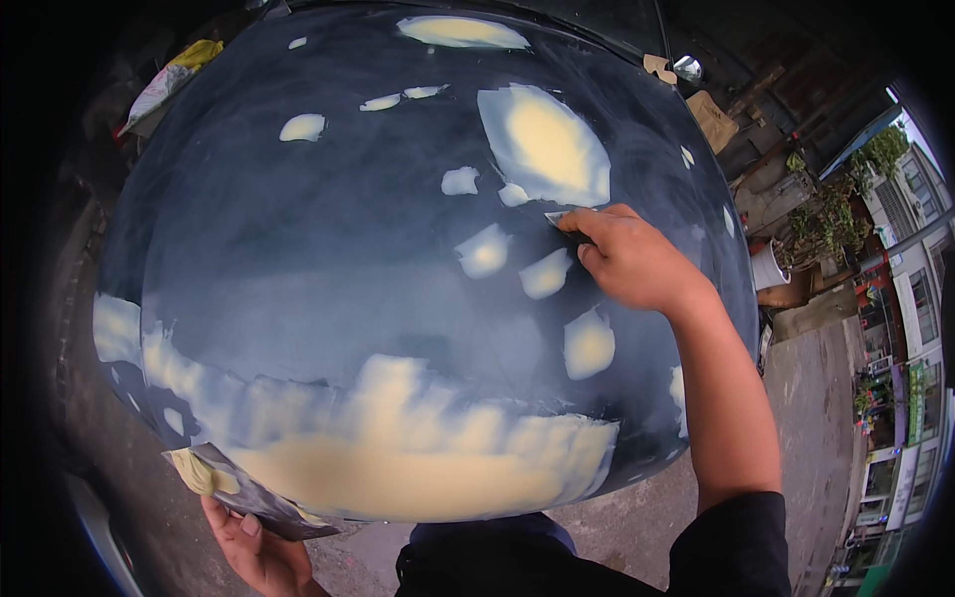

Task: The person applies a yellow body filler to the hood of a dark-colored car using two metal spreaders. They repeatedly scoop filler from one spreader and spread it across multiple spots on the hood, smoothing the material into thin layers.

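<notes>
A dark blue-grey car bonnet (pixel 328 259) fills the view, dotted with pale yellow filler patches (pixel 547 139) and a broad band of filler (pixel 418 458) along its near edge. My right hand (pixel 632 261) rests on the panel just below the largest patch, fingers closed on a small flat spreader blade (pixel 555 216) whose tip pokes out at the fingertips. At the lower left, my left hand (pixel 261 547) grips a dark flat board (pixel 249 488) smeared with a lump of yellow filler (pixel 194 471), held against the bonnet's near corner.
Pieces of cardboard (pixel 711 119) lie at the far right of the bonnet. A white bucket (pixel 768 267) and potted plants (pixel 821 224) stand on the paved ground (pixel 806 398) to the right, with buildings beyond. Rags (pixel 174 80) lie at the far left.
</notes>
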{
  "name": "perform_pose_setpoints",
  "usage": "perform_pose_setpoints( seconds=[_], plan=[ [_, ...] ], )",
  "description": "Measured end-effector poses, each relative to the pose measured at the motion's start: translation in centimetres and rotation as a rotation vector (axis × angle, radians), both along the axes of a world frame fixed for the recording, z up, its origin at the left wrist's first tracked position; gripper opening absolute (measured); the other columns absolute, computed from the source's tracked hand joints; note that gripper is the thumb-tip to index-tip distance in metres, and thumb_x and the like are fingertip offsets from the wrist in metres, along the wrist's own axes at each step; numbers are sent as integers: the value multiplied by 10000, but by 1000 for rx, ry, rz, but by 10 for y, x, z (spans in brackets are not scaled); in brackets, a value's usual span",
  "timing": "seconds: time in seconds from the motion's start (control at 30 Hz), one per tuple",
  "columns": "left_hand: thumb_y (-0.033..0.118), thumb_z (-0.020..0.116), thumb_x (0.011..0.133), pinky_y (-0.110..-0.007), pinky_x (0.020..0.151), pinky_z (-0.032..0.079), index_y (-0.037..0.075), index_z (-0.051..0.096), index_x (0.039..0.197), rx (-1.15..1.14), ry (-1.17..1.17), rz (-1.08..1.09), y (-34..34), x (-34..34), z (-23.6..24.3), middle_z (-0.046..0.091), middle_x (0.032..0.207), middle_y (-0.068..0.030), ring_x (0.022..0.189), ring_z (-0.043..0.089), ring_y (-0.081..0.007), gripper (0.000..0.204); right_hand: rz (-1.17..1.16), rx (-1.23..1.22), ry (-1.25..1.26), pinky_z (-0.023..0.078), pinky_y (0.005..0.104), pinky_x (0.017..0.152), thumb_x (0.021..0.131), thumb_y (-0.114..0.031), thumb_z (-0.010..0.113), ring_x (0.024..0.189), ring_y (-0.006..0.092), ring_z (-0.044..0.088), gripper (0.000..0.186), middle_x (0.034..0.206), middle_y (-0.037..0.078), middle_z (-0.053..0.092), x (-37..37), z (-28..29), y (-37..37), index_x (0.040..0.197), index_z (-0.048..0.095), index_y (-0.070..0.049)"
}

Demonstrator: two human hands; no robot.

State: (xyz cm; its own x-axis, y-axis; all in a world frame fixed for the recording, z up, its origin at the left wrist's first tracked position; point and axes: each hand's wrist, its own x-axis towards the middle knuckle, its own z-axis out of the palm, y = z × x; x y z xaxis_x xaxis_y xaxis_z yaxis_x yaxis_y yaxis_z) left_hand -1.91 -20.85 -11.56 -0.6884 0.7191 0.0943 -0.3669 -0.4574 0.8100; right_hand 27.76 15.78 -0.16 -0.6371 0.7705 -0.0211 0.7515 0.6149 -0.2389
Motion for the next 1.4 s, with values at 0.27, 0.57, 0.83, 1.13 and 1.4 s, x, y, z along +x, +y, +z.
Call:
perform_pose_setpoints(
  seconds=[0.27,0.57,0.83,1.13,1.4],
  plan=[
    [36,605,899,-458,1188,384,-26,236,1576,14,-36,-16,-3,2,-3,445,1529,-185,1394,480,-315,773,-51,-12,60,456,413,1053,920,-15,564,1251,351,559,399,1285,164,668,22,16,-30,1315,619,-26],
    [15,550,925,-456,1163,413,38,305,1551,17,-228,-133,49,63,30,501,1466,-156,1350,519,-288,673,366,-66,598,415,459,1118,921,-31,647,1370,375,497,398,1417,189,619,3,26,-136,1315,633,23],
    [68,533,982,-436,1094,481,62,282,1556,39,-180,-184,85,127,66,530,1413,-151,1274,577,-280,627,682,-214,977,422,478,1048,872,-33,730,1391,321,480,414,1470,81,600,1,-23,-187,1284,692,-47],
    [45,543,969,-450,1157,425,55,300,1554,76,-111,-150,90,177,80,495,1469,-144,1347,524,-275,634,617,-58,840,417,440,1022,851,-43,726,1373,274,493,475,1487,18,580,69,-35,-168,1319,664,-96],
    [10,525,971,-422,1139,432,55,281,1573,134,7,-37,87,221,96,490,1476,-134,1324,533,-259,651,414,-18,866,398,438,1055,898,-53,671,1369,289,499,416,1445,49,620,149,-27,-152,1314,652,-51]
  ],
)
